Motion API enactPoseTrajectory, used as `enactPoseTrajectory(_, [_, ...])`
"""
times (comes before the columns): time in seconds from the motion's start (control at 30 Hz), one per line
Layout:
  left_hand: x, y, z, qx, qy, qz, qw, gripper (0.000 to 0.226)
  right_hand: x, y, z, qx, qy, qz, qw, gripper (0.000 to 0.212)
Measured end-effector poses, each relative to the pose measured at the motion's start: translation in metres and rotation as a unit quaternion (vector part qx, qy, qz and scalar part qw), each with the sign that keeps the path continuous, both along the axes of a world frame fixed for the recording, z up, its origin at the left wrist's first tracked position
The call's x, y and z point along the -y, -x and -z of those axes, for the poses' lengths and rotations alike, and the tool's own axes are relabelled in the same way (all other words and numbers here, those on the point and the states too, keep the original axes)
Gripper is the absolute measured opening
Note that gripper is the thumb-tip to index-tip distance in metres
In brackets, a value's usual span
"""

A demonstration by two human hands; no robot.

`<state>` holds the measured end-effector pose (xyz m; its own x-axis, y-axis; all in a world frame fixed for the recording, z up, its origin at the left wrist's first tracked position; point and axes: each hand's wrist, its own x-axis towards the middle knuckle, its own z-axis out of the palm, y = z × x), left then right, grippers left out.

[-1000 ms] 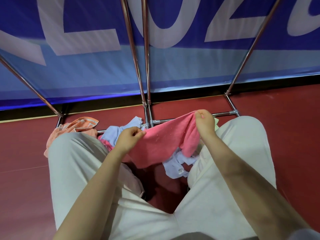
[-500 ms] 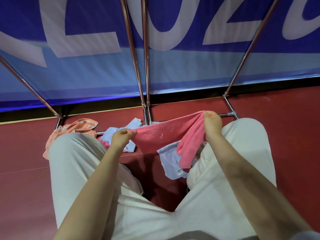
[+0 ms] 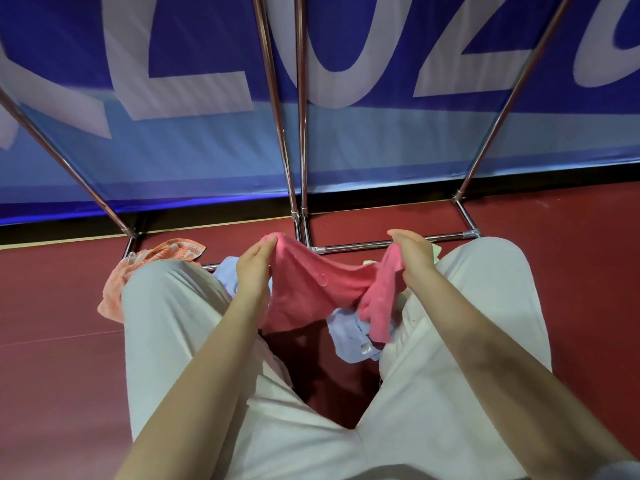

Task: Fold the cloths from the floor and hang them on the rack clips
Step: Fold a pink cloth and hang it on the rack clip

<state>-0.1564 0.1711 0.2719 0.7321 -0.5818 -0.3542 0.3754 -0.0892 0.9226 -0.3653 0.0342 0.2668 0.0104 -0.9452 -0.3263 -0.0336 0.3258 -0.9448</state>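
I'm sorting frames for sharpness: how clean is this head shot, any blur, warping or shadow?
Head view: the banner lettering is streaked with motion blur; the rack poles splay outward, wide-angle distortion; the pink cloth and both hands, left hand and right hand, look fairly sharp; a dark shadow lies on the floor between the knees.

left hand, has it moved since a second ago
Yes. The left hand, gripping the pink cloth, has moved up and away, toward the rack's floor bar.
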Motion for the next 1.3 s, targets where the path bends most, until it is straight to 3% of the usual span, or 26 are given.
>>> enactPoseTrajectory(0.07, [0.003, 0.007, -0.003, -0.018, 0.016, 0.003, 1.000, 0.008, -0.007, -0.008, -0.008, 0.057, -0.011, -0.023, 0.998, 0.017])
enactPoseTrajectory(0.13, [0.007, 0.015, -0.006, -0.041, 0.031, 0.012, 0.999, 0.009, -0.014, -0.017, -0.015, 0.123, -0.037, -0.067, 0.989, 0.006])
enactPoseTrajectory(0.2, [0.011, 0.025, -0.011, -0.067, 0.046, 0.019, 0.996, 0.011, -0.022, -0.026, -0.019, 0.160, -0.054, -0.118, 0.978, 0.009])
enactPoseTrajectory(0.37, [0.018, 0.043, -0.023, -0.125, 0.054, 0.036, 0.990, 0.015, -0.037, -0.049, -0.030, 0.209, -0.061, -0.182, 0.959, 0.010])
enactPoseTrajectory(0.6, [0.015, 0.057, -0.028, -0.139, 0.084, 0.087, 0.983, 0.023, -0.048, -0.066, -0.034, 0.224, -0.059, -0.229, 0.945, 0.017])
enactPoseTrajectory(0.8, [0.012, 0.050, -0.024, -0.085, 0.038, 0.086, 0.992, 0.028, -0.055, -0.075, -0.034, 0.126, -0.010, -0.261, 0.957, 0.020])
enactPoseTrajectory(0.97, [0.010, 0.052, -0.022, -0.109, 0.040, 0.090, 0.989, 0.032, -0.052, -0.076, -0.030, 0.009, 0.062, -0.255, 0.965, 0.014])
enactPoseTrajectory(1.13, [0.010, 0.054, -0.025, -0.136, 0.043, 0.074, 0.987, 0.028, -0.045, -0.068, -0.022, -0.106, 0.163, -0.253, 0.948, 0.013])
enactPoseTrajectory(1.3, [0.011, 0.055, -0.023, -0.132, 0.033, 0.074, 0.988, 0.027, -0.042, -0.064, -0.025, -0.081, 0.151, -0.259, 0.950, 0.014])
